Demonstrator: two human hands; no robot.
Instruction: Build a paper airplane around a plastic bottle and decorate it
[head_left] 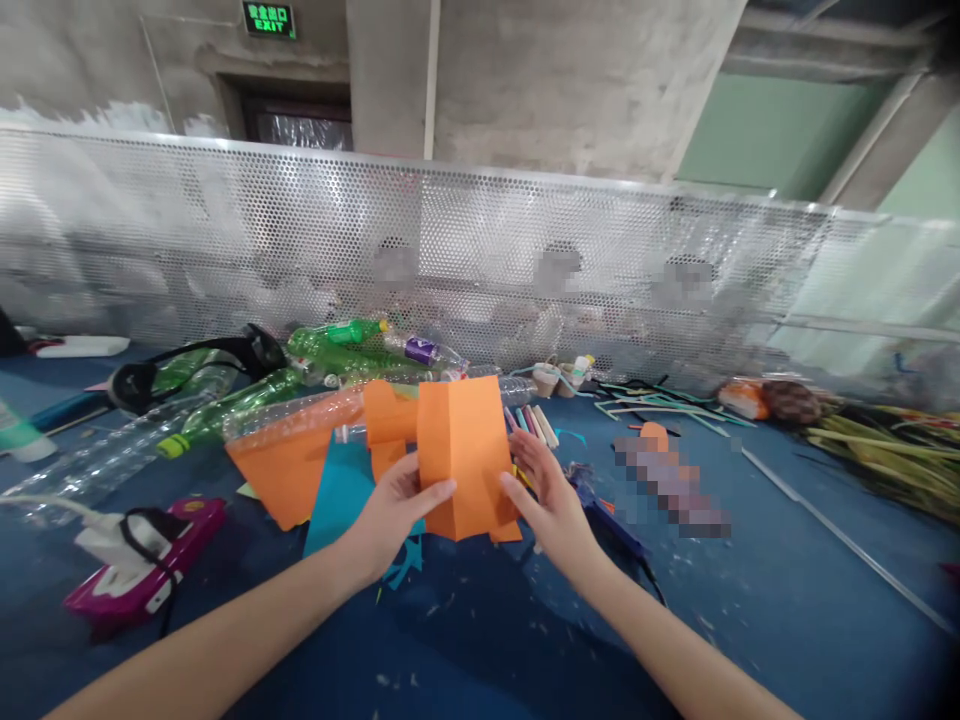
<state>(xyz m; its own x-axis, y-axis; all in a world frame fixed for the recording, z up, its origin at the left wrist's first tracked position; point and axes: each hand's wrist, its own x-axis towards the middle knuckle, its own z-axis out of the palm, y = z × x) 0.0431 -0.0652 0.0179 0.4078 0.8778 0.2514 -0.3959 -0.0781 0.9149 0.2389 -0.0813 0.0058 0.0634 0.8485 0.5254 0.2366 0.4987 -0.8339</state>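
An orange sheet [480, 450] with a vertical crease is held up over the near middle of the blue tabletop [465, 650]. It is pinched at its lower left by the left hand [382, 515], thumb in front and fingers behind. Its right edge is met by the thumb of the right hand [559, 510], whose fingers are held apart, fairly wide. The step in hand is judged to be the steadying of the creased paper. For the next move, light, even support on both sides seems called for, so that the crease is not bent askew. A teal sheet [339, 500] is seen to the left, green bottles [240, 405] farther left, and a magenta power strip [196, 520] at near left.
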